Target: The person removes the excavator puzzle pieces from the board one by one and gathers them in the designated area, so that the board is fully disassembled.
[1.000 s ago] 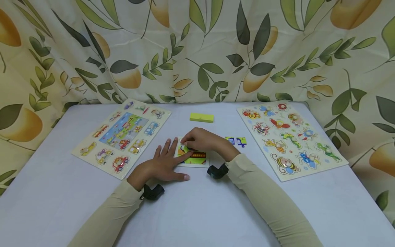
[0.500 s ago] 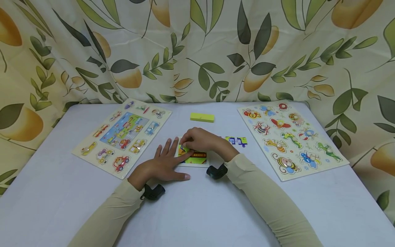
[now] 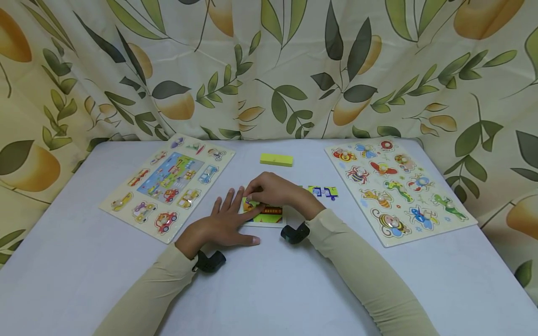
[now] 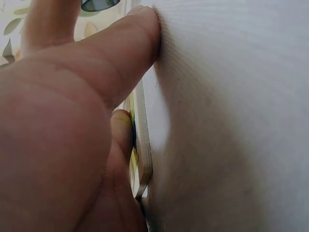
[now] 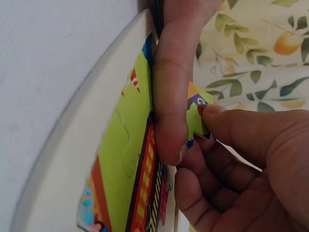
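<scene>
From where I stand, the right hand has its thumb and fingers pinched together on a small puzzle piece, green with touches of orange and purple, held over the far left part of the puzzle board; whether the piece's lower edge meets the board I can't tell. The left hand lies with its fingers spread apart, the index finger reaching over the board's printed green picture and the thumb resting on the counter. Each wrist wears a dark little camera, just below a beige sleeve.

Just to the right of the right wrist sit loose pieces printed in green and blue. Beyond the hands is a yellow block. Farther out, a board of vehicle pieces lies slanted on the left, near the left fingers, and a board of insect pieces lies on the right, well apart from both hands. Behind everything hangs a curtain patterned with leaves and orange fruit.
</scene>
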`<state>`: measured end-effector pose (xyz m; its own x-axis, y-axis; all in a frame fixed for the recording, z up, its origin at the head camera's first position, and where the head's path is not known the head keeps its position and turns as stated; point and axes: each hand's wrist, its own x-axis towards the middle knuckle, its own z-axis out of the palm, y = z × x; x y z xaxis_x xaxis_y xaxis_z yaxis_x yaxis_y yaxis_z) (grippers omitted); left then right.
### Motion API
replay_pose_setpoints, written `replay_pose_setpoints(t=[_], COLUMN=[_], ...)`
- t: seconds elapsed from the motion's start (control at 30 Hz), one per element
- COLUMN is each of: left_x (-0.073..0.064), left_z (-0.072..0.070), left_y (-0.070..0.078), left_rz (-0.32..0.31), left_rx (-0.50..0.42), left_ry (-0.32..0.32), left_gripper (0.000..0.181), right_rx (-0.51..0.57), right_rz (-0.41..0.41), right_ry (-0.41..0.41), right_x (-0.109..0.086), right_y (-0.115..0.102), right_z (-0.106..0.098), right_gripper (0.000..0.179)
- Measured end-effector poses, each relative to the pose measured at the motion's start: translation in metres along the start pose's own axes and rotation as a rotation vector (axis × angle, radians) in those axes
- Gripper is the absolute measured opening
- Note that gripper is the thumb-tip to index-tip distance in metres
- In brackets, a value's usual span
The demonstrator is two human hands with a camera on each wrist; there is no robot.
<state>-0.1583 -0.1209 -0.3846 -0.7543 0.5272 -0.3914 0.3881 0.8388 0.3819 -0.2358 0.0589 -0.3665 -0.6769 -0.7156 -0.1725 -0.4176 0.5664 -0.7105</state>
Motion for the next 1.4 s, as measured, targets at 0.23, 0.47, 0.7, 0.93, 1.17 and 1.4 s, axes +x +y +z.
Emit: replay_pose_setpoints(t=[0.23, 0.47, 0.7, 0.93, 1.17, 1.4], left_x=[0.000, 0.000, -0.001, 0.001, 0.002, 0.001], left_z=[0.000, 0.000, 0.001, 0.002, 0.001, 0.000], left_y=[0.000, 0.000, 0.001, 0.001, 0.003, 0.003], left_rz=[-0.006, -0.008, -0.022, -0.035, -0.037, -0.037], left_rx=[0.013, 0.011, 0.012, 0.016, 0.014, 0.010], left_ry=[-0.005, -0.003, -0.001, -0.005, -0.003, -0.002], left_gripper=[0.084, 0.084, 0.084, 0.084, 0.085, 0.085], right_rx=[0.020, 0.046, 0.057, 0.049, 0.037, 0.024], right_rz=[-0.008, -0.001, 0.027, 0.055, 0.084, 0.085], right_ry=[0.014, 0.041, 0.077, 0.096, 0.095, 0.071], right_x=[-0.002, -0.006, -0.011, -0.020, -0.030, -0.041], right_y=[0.002, 0.002, 0.006, 0.015, 0.023, 0.027], right_z=[-0.003, -0.009, -0.016, -0.021, -0.027, -0.032], right_gripper=[0.018, 0.019, 0.017, 0.016, 0.014, 0.013])
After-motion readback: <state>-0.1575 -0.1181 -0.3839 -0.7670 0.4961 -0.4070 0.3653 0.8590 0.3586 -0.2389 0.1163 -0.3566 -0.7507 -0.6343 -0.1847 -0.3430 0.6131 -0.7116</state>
